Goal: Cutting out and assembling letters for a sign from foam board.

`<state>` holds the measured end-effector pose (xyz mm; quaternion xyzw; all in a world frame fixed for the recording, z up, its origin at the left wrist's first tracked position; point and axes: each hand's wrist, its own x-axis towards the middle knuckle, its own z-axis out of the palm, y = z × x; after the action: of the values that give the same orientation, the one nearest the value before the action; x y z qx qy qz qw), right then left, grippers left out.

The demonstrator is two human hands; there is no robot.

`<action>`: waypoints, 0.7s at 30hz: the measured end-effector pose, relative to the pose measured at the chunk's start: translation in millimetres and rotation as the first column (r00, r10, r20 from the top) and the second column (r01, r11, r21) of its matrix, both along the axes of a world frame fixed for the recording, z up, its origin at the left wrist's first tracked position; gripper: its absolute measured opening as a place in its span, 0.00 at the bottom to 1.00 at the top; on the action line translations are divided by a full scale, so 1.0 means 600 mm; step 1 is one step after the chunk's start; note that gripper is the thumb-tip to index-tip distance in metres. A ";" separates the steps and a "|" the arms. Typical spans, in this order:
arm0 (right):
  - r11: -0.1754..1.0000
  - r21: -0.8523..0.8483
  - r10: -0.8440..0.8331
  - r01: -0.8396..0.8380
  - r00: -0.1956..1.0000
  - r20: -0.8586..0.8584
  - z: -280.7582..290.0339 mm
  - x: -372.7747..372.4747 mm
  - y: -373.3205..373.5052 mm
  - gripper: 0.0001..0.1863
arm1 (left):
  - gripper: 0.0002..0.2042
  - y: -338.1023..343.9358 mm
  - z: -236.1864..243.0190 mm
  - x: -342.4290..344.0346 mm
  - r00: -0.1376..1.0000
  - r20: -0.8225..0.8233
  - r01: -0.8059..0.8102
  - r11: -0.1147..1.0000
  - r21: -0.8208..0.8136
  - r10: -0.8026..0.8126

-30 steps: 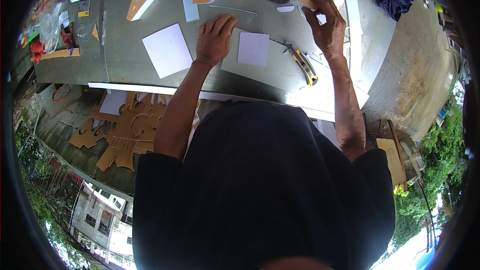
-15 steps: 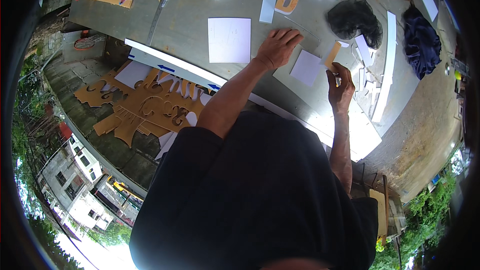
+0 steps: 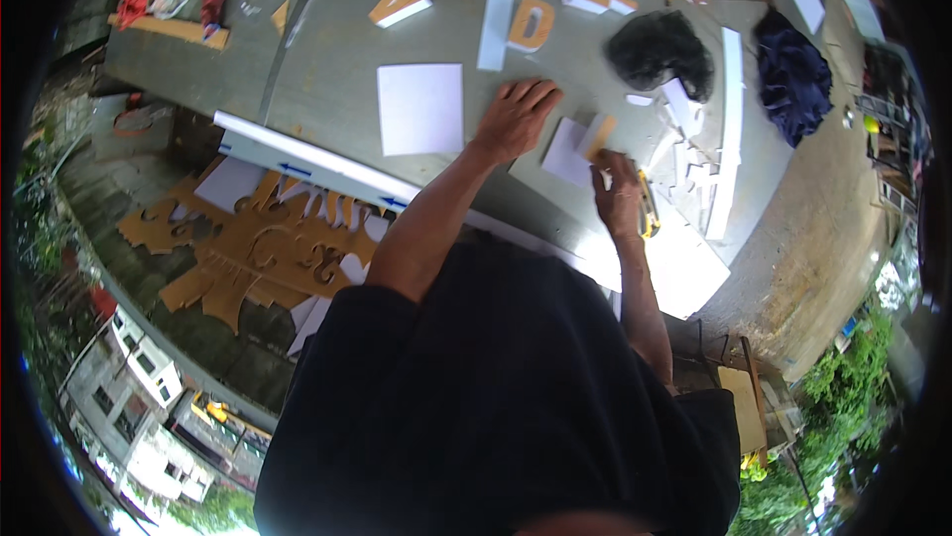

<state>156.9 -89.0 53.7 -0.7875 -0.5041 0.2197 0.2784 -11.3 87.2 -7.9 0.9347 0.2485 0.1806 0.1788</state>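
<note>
My right hand pinches a small tan-and-white strip piece between thumb and fingers. The strip is over the right edge of a small white square. Beside the right wrist lies a yellow-and-black tool, partly hidden by the hand; its kind is hard to make out. My left hand rests on the grey table, fingers stretched and close together, with nothing visible in it. It is left of the small square and right of a larger white sheet.
Beyond the hands are tan-faced, white-sided letter blocks, a pale strip and black netting. To the right lie white offcuts, a long white strip and dark blue cloth. Cut tan sheets lie below the table's near edge.
The whole view has shifted. My right hand has brought the strip piece left, over the small square's edge. The yellow-and-black tool now shows beside it. My left hand stays on the table.
</note>
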 end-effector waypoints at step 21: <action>0.996 0.058 -0.055 0.060 0.995 -0.086 -0.018 0.013 0.007 0.15 | 0.27 0.004 0.019 0.009 0.992 -0.123 0.002 0.999 -0.043 -0.008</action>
<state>164.7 -84.6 42.8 -0.7829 -0.4754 0.2293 0.3295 -6.0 89.8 3.2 0.9407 0.2605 0.1167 0.1834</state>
